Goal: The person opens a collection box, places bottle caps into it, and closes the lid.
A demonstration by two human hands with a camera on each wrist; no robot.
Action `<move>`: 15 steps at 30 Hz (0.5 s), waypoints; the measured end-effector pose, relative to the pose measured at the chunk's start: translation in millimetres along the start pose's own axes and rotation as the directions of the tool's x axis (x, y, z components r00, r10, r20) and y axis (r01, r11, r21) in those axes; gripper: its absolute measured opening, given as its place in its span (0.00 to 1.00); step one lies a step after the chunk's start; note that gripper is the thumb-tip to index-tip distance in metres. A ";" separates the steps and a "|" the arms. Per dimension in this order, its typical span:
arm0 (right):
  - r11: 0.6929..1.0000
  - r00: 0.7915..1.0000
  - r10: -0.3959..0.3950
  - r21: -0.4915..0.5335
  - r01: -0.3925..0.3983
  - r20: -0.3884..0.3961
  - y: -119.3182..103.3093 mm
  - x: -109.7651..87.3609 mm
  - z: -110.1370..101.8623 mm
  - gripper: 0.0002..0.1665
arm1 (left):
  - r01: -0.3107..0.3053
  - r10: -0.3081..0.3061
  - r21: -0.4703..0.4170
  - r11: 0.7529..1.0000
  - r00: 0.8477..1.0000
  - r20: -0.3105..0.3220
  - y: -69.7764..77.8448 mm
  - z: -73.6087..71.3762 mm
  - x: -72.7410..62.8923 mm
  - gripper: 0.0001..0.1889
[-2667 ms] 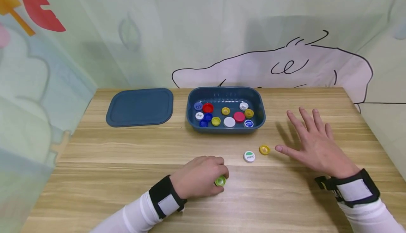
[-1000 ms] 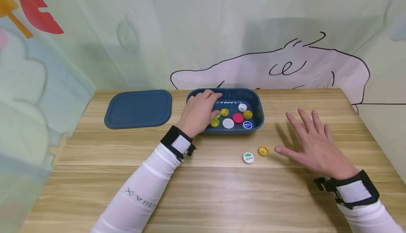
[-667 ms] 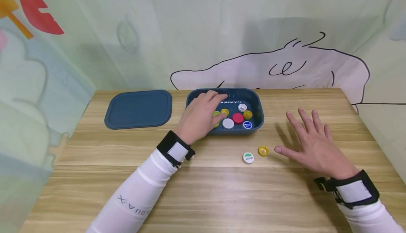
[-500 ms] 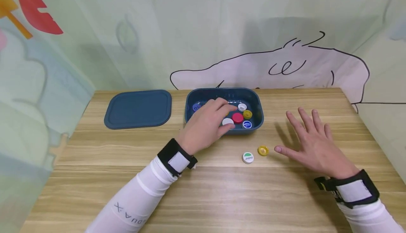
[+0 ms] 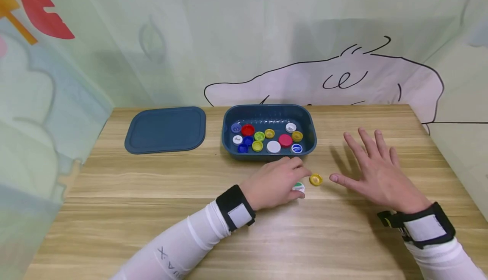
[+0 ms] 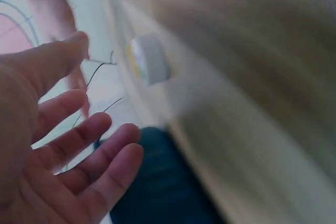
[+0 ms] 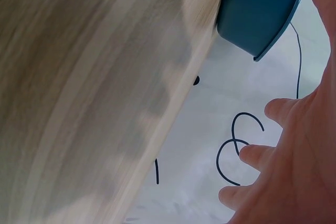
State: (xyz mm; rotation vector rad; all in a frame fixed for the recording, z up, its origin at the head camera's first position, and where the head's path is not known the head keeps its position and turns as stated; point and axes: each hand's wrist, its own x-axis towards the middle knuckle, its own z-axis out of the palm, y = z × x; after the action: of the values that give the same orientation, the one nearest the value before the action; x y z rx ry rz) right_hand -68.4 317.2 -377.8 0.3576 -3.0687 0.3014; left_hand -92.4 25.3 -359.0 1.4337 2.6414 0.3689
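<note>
My left hand (image 5: 271,184) is over the table, its thumb and fingers reaching around a white bottle cap (image 5: 300,187) with a green mark. In the left wrist view, a gap separates the loosely bent fingers from the white cap (image 6: 154,60), which lies on the wood. Just right of those fingertips lies a yellow bottle cap (image 5: 315,180). The right hand (image 5: 381,178) is spread with straight fingers at the right side and holds nothing; its thumb points toward the yellow cap.
Behind the left hand stands a dark blue box (image 5: 268,157) with several red, blue, white, yellow and green caps inside. A flat blue lid (image 5: 165,129) lies to its left. A printed cloth (image 5: 244,38) hangs behind the table (image 5: 145,212).
The left hand carried a green cap from the table into the box, released it there, then came back right and toward the front to the white cap. The right hand stays put.
</note>
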 end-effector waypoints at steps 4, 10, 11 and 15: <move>1.000 1.000 -0.001 0.000 0.001 -0.001 -0.8 0.5 -0.4 0.66 | 0.034 -0.038 0.064 0.997 0.997 0.060 2.2 13.8 5.7 0.27; 1.000 1.000 -0.004 0.004 0.004 -0.009 -1.1 1.0 -1.0 0.66 | 0.027 -0.037 0.121 0.992 0.996 0.080 4.5 22.7 9.4 0.18; 1.000 1.000 -0.005 0.004 0.005 -0.008 -1.0 1.0 -0.7 0.66 | 0.023 -0.033 0.127 0.992 0.996 0.078 4.6 23.1 9.6 0.17; 1.000 1.000 -0.006 0.005 0.006 -0.004 -0.2 0.8 0.2 0.66 | 0.010 -0.021 0.128 0.992 0.996 0.088 5.6 22.2 8.7 0.16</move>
State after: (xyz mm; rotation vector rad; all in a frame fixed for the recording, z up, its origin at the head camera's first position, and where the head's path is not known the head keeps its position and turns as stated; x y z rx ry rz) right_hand -69.1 316.8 -377.9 0.3665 -3.0630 0.3094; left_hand -87.8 39.0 -378.8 1.4282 2.6453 0.1338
